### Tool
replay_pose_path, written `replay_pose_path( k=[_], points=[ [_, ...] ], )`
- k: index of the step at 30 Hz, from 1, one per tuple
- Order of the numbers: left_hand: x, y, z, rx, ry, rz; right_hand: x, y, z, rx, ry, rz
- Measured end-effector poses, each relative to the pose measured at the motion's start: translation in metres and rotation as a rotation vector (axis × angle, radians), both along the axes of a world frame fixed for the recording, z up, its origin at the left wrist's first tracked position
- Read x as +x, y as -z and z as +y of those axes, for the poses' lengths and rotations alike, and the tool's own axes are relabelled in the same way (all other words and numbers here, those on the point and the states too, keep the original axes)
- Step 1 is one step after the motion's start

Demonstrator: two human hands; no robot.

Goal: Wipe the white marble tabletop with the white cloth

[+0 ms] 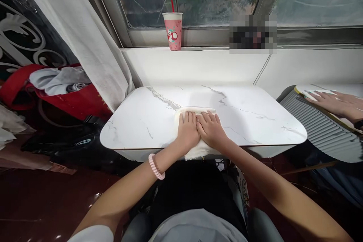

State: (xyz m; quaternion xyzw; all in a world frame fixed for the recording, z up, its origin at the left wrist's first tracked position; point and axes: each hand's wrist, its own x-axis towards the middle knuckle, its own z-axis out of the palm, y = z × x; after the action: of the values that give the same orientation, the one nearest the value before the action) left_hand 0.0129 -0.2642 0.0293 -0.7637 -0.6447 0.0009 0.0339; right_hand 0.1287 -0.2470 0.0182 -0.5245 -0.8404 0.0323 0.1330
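A cream-white cloth (210,109) lies flat on the white marble-patterned table (136,117), its lower end hanging over the front edge. My left hand (188,130) rests palm down on the cloth, fingers stretched forward. Close beside it, my right hand (211,128) is also pressed flat on the cloth, and the two hands touch at the thumbs. Neither hand is closed around anything. Above my left wrist sits a pink coil band (156,167).
A pink paper cup (173,34) with a red straw stands on the window ledge. At left are a white curtain (82,34) and a red bag (73,100) holding grey cloth. Another person's hand (337,102) lies on a neighbouring surface at right.
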Motion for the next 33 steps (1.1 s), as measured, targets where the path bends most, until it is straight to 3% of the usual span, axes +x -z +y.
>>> replay_pose_path(
  k=[4, 8, 21, 27, 33],
  points=[
    [0.003, 0.001, -0.003, -0.003, 0.028, -0.044, 0.004, -0.004, -0.007, -0.028, 0.035, -0.013],
    [0.002, 0.006, 0.019, 0.035, 0.096, -0.082, 0.002, -0.002, 0.011, -0.016, 0.1, -0.048],
    [0.002, 0.018, 0.202, 0.111, 0.087, -0.287, 0.011, 0.01, 0.189, 0.01, 0.152, 0.122],
    [0.006, 0.019, 0.254, 0.119, 0.084, -0.296, 0.011, 0.014, 0.241, 0.03, 0.19, 0.177],
    [0.008, 0.022, 0.283, 0.139, 0.097, -0.3, 0.013, 0.013, 0.266, -0.017, 0.217, 0.175]
  ],
)
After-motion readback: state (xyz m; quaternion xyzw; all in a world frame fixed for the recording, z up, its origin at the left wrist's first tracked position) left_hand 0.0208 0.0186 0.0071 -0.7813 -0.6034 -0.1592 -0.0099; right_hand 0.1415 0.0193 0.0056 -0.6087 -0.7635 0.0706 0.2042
